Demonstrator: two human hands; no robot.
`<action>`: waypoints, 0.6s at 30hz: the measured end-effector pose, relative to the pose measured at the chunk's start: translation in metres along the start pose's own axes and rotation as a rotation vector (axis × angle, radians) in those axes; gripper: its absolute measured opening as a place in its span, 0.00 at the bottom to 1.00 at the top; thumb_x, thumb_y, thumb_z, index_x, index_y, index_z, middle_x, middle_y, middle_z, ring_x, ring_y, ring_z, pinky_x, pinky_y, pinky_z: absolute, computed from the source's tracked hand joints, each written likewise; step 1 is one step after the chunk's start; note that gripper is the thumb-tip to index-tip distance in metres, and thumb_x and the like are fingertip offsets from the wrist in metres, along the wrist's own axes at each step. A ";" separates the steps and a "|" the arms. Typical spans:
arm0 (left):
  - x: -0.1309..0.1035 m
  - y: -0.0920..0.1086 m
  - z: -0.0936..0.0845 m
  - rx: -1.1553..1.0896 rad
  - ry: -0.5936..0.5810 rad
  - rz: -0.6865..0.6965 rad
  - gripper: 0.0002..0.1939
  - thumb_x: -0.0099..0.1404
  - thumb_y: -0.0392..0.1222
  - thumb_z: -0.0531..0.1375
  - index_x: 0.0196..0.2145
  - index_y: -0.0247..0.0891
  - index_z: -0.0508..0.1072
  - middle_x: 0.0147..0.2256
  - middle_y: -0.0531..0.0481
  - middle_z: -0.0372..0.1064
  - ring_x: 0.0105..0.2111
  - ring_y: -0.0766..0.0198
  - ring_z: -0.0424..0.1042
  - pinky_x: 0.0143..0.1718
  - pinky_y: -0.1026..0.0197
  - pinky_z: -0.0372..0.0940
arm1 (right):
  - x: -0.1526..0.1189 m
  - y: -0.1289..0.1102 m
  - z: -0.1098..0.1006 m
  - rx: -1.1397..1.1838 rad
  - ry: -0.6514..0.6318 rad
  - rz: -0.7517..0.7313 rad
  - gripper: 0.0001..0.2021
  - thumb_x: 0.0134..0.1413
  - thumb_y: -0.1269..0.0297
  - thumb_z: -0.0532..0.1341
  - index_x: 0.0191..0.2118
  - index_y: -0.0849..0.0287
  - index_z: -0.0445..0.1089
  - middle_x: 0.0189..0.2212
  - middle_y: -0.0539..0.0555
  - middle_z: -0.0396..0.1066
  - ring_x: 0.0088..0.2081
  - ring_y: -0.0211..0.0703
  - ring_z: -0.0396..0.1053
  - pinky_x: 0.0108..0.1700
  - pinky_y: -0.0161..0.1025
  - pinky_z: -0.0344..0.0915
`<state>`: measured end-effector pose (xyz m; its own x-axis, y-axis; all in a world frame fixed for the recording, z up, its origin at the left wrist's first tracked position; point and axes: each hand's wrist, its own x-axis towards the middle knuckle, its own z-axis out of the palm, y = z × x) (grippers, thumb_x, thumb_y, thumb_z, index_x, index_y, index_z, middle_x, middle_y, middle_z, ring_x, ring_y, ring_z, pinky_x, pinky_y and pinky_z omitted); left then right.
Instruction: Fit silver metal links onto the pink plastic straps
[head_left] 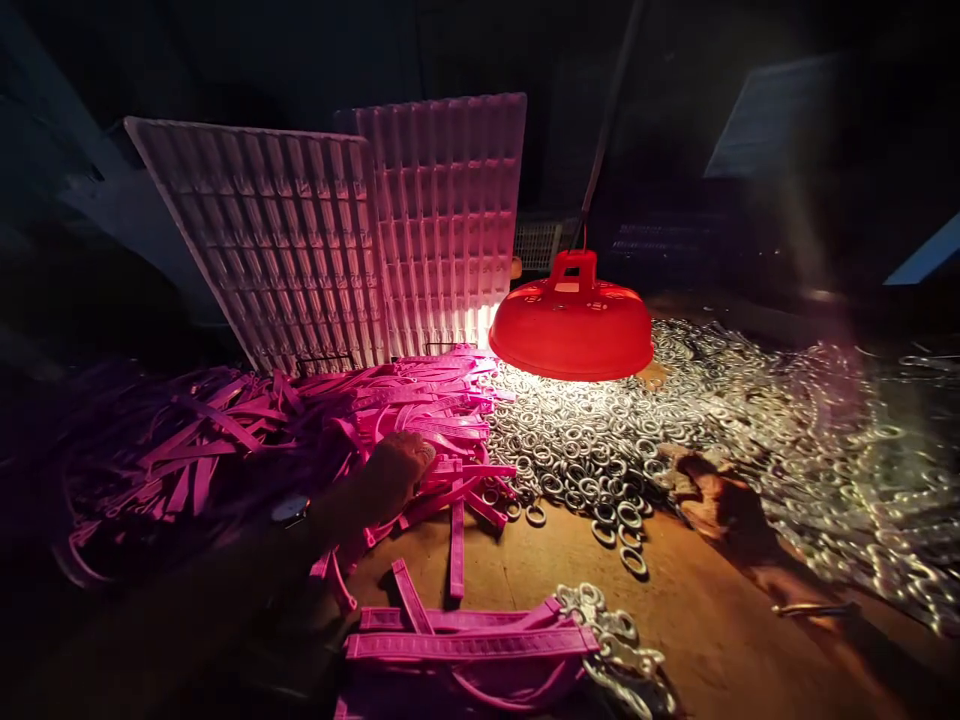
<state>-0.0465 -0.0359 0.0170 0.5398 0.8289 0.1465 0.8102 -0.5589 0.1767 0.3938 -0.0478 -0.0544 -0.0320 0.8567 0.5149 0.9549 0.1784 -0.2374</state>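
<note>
My left hand (401,468), with a watch (290,511) on its wrist, is curled among the bright pink straps (420,400). Its fingers close on a pink strap at the near edge of that pile, though the fingertips are partly hidden. Over on the right, my right hand (709,492) rests at the front edge of a heap of metal rings (577,440). Its fingers are bent together, and what they hold is not visible. A bracelet (816,608) circles that wrist. Nearest me lies a bundle of pink straps (472,645) with metal hardware (626,650) at its right ends.
A red lamp (571,325) hangs low over the rings. Two ribbed translucent panels (300,250) stand upright behind the straps. The brown tabletop (525,560) shows between the piles, with a few loose rings (632,562) on it. The background is dark.
</note>
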 end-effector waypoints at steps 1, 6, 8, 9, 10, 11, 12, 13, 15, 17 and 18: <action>0.000 -0.002 -0.004 -0.050 0.016 -0.031 0.07 0.58 0.31 0.54 0.28 0.35 0.71 0.28 0.46 0.65 0.31 0.58 0.64 0.37 0.55 0.58 | 0.001 -0.012 0.006 0.032 -0.007 -0.053 0.13 0.47 0.73 0.54 0.38 0.59 0.72 0.22 0.58 0.69 0.26 0.45 0.67 0.30 0.37 0.60; 0.008 0.002 0.001 -0.197 0.099 -0.123 0.05 0.59 0.36 0.56 0.31 0.37 0.72 0.24 0.50 0.65 0.27 0.60 0.65 0.29 0.59 0.59 | -0.004 -0.087 0.033 0.356 0.031 -0.238 0.14 0.54 0.70 0.50 0.41 0.60 0.72 0.32 0.60 0.74 0.34 0.47 0.71 0.36 0.40 0.67; 0.009 0.014 0.014 -0.338 0.143 -0.162 0.06 0.60 0.38 0.56 0.32 0.38 0.73 0.23 0.50 0.65 0.25 0.62 0.65 0.27 0.60 0.60 | -0.008 -0.118 0.038 0.525 -0.051 -0.174 0.15 0.59 0.66 0.49 0.43 0.61 0.71 0.31 0.58 0.73 0.30 0.43 0.69 0.32 0.37 0.67; 0.008 0.022 0.022 -0.431 0.169 -0.185 0.06 0.60 0.38 0.55 0.32 0.38 0.73 0.23 0.50 0.65 0.24 0.63 0.65 0.26 0.61 0.60 | -0.010 -0.133 0.039 0.621 -0.116 -0.124 0.15 0.60 0.64 0.49 0.44 0.61 0.70 0.29 0.56 0.72 0.26 0.40 0.68 0.28 0.35 0.67; 0.007 0.030 0.029 -0.535 0.195 -0.207 0.07 0.61 0.39 0.55 0.33 0.39 0.73 0.24 0.50 0.66 0.23 0.63 0.65 0.25 0.62 0.60 | -0.012 -0.147 0.040 0.725 -0.179 -0.070 0.15 0.61 0.62 0.50 0.46 0.62 0.68 0.27 0.54 0.70 0.23 0.38 0.65 0.24 0.33 0.65; 0.004 0.040 0.036 -0.636 0.220 -0.225 0.08 0.61 0.39 0.55 0.34 0.39 0.74 0.25 0.50 0.67 0.24 0.64 0.65 0.25 0.62 0.60 | -0.013 -0.160 0.041 0.832 -0.232 -0.019 0.15 0.61 0.60 0.50 0.47 0.62 0.67 0.25 0.52 0.67 0.21 0.36 0.63 0.21 0.32 0.63; 0.001 0.049 0.043 -0.702 0.228 -0.227 0.08 0.60 0.39 0.55 0.35 0.40 0.74 0.26 0.49 0.68 0.25 0.64 0.66 0.26 0.63 0.61 | -0.015 -0.172 0.042 0.926 -0.267 0.023 0.14 0.60 0.58 0.51 0.45 0.61 0.66 0.23 0.50 0.64 0.20 0.35 0.60 0.20 0.31 0.60; -0.002 0.058 0.049 -0.757 0.231 -0.226 0.10 0.59 0.39 0.56 0.38 0.40 0.75 0.28 0.48 0.70 0.26 0.63 0.66 0.26 0.63 0.62 | -0.016 -0.182 0.044 0.998 -0.282 0.052 0.13 0.60 0.57 0.52 0.43 0.60 0.65 0.22 0.48 0.62 0.20 0.34 0.59 0.19 0.30 0.59; -0.007 0.071 0.061 -0.817 0.230 -0.222 0.14 0.57 0.39 0.58 0.42 0.41 0.74 0.33 0.47 0.72 0.29 0.62 0.68 0.29 0.62 0.63 | -0.017 -0.196 0.048 1.060 -0.267 0.083 0.12 0.60 0.55 0.52 0.36 0.58 0.62 0.22 0.47 0.59 0.20 0.33 0.56 0.20 0.29 0.58; -0.010 0.080 0.072 -0.896 0.238 -0.285 0.17 0.54 0.40 0.60 0.44 0.40 0.74 0.34 0.45 0.73 0.31 0.59 0.68 0.32 0.60 0.64 | -0.018 -0.204 0.053 1.047 -0.245 0.074 0.11 0.61 0.54 0.51 0.33 0.57 0.59 0.21 0.46 0.57 0.20 0.32 0.53 0.20 0.29 0.56; -0.010 0.083 0.077 -0.950 0.238 -0.333 0.17 0.53 0.40 0.61 0.42 0.39 0.75 0.33 0.45 0.73 0.32 0.58 0.68 0.32 0.59 0.64 | -0.018 -0.205 0.055 1.035 -0.252 0.065 0.11 0.62 0.55 0.49 0.32 0.56 0.58 0.20 0.45 0.56 0.20 0.32 0.51 0.20 0.28 0.55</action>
<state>0.0331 -0.0886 -0.0449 0.1788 0.9765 0.1200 0.3404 -0.1758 0.9237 0.1829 -0.0735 -0.0604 -0.1633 0.9334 0.3196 0.2453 0.3521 -0.9032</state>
